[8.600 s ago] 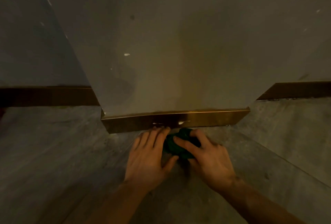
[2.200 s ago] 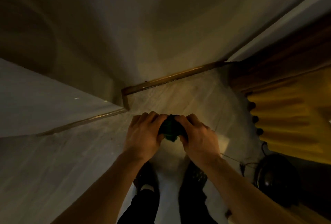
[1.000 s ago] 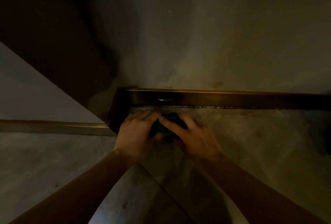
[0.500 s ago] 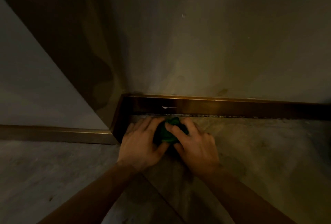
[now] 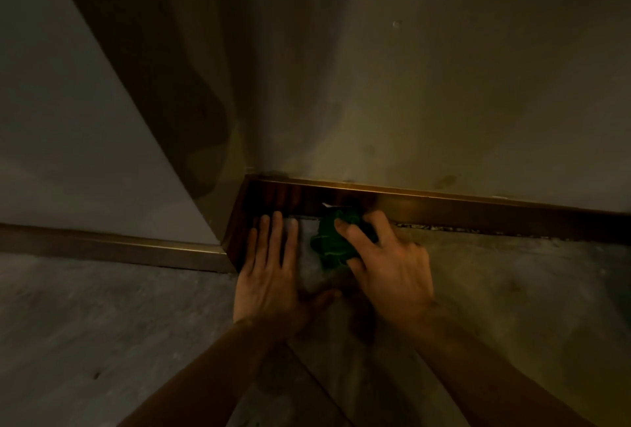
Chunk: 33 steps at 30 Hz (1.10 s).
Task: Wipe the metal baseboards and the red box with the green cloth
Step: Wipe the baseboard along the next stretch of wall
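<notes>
A bronze metal baseboard (image 5: pixel 478 213) runs along the foot of the wall ahead and turns at a recessed corner on the left. The bunched green cloth (image 5: pixel 329 238) is pressed against the baseboard's foot near that corner. My right hand (image 5: pixel 386 262) is shut on the cloth, fingers over its top. My left hand (image 5: pixel 273 266) lies flat and open on the floor just left of the cloth, its fingertips touching the corner of the baseboard. No red box is in view.
A second stretch of baseboard (image 5: pixel 112 245) runs along the left wall face. The grey wall (image 5: pixel 409 85) rises directly ahead. The floor (image 5: pixel 102 324) is grey stone with a seam between my arms. The light is dim.
My left hand has come off the cloth and now lies flat on the floor beside it. My right hand alone holds the cloth, pressed closer to the baseboard.
</notes>
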{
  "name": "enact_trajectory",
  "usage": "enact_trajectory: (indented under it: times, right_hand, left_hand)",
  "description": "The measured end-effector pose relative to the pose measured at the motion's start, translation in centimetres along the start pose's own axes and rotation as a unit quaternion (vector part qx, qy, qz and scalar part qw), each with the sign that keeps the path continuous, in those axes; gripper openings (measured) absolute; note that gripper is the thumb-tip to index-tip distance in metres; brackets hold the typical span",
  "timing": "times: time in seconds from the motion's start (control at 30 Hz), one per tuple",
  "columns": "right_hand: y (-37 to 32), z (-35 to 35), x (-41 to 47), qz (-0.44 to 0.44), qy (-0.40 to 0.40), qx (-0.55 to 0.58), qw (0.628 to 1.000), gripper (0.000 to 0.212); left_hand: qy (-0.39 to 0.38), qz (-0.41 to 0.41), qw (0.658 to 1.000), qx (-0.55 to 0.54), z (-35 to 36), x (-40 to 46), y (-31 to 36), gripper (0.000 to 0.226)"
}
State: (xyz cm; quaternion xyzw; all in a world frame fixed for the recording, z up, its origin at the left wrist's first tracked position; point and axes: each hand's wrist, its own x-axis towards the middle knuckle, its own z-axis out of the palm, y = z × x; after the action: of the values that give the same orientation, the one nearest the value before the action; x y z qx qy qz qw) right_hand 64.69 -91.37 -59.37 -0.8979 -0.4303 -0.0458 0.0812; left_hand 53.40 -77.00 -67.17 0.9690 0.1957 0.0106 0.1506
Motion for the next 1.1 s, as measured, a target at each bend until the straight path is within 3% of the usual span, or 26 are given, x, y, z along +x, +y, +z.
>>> enact_trajectory:
  times: [0.23, 0.37, 0.67, 1.1]
  right_hand:
    - [-1.2, 0.9, 2.1, -0.036, -0.014, -0.054, 0.998, 0.062]
    - [-2.7, 2.2, 3.6, -0.061, -0.034, -0.086, 0.994, 0.074]
    - [-3.1, 2.5, 5.6, -0.088, -0.041, -0.122, 0.988, 0.071]
    - [-1.0, 1.8, 4.3, -0.051, -0.03, -0.142, 0.988, 0.045]
  left_hand:
    - [-0.007, -0.007, 1.0, 0.007, 0.8, 0.0, -0.1, 0.125]
    - [-0.006, -0.006, 1.0, 0.023, 0.9, 0.0, -0.2, 0.123]
    - [-0.001, -0.009, 1.0, 0.016, 1.1, -0.2, -0.1, 0.121]
    - [0.003, -0.01, 1.0, -0.003, 0.9, -0.1, -0.2, 0.122]
